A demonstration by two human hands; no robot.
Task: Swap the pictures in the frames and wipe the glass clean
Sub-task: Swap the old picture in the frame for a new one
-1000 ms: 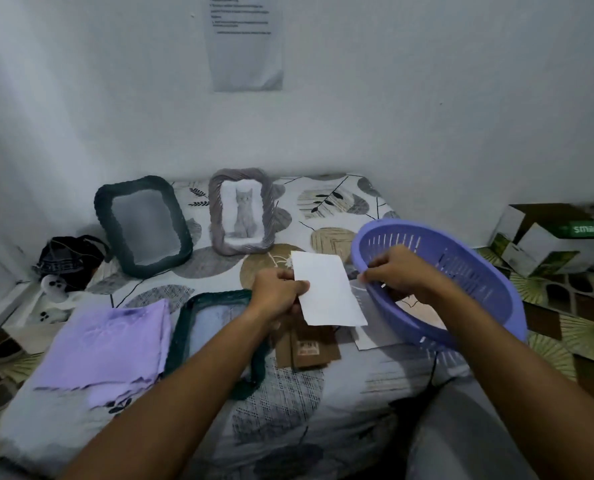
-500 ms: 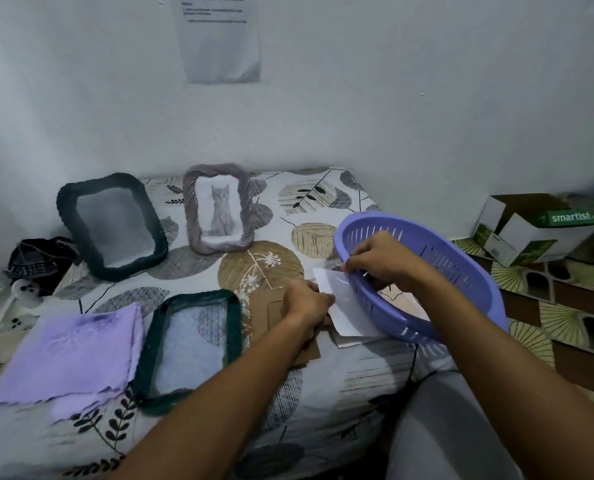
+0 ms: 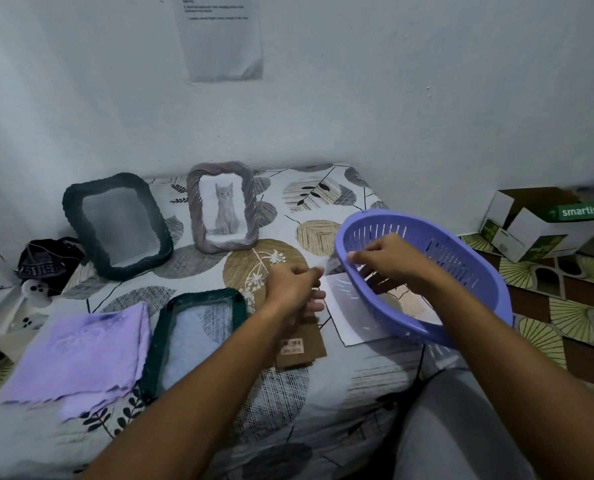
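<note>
Purple cloth [image 3: 77, 348] at my 9 o'clock, flat. Just right of it, the green frame [image 3: 195, 336] lies flat, its near corner hidden by my forearm. Left hand [image 3: 293, 289] blurred over the brown backing card [image 3: 302, 348]; fingers curled, grasp I can't tell. White picture sheet [image 3: 349, 313] half under the purple basket [image 3: 423, 271]. Right hand [image 3: 389, 261] reaches into the basket at 2 o'clock, fingertips blocked by its rim. Cat frame [image 3: 223, 207] upright at 12.

A leaf-patterned bedsheet [image 3: 323, 403] covers the bed. A printed paper notice [image 3: 223, 39] hangs on the white wall [image 3: 409, 98]. At right, an open cardboard box [image 3: 545, 223] marked "smartist" sits on a patterned floor mat [image 3: 565, 306]. At left lies a dark bundle [image 3: 47, 259].
</note>
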